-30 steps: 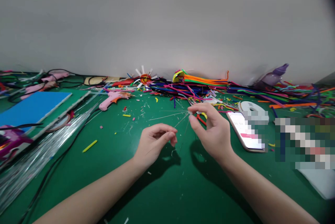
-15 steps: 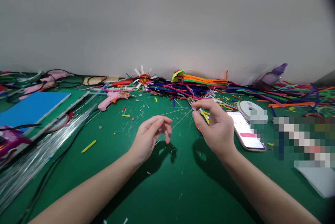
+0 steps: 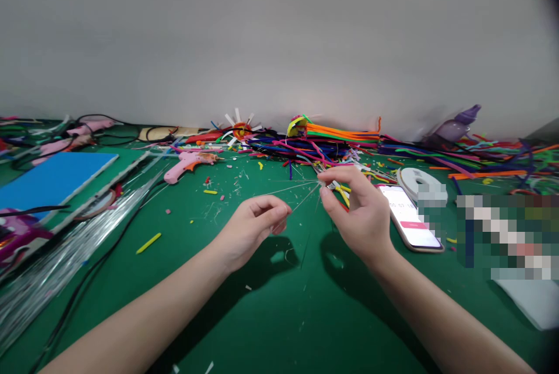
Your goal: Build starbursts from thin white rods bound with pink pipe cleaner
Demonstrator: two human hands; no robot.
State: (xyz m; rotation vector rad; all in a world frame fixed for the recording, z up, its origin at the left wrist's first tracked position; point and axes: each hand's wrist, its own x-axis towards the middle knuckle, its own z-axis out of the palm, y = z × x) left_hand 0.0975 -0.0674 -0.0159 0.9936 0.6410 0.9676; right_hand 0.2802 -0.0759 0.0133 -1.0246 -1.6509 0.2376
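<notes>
Above the green table, my right hand pinches the gathered end of a small bunch of thin silvery strands, which fan out to the left. My left hand is closed in a pinch on one of those strands, a little lower and to the left of the right hand. The two hands are about a hand's width apart.
A phone with a lit screen and a white tape roll lie right of my right hand. A heap of coloured pipe cleaners runs along the grey wall. A pink glue gun, blue sheet and long silver tinsel lie left.
My left hand opened briefly, then closed in a pinch on a strand and rose slightly. My right hand stayed almost in place, holding the bunch.
</notes>
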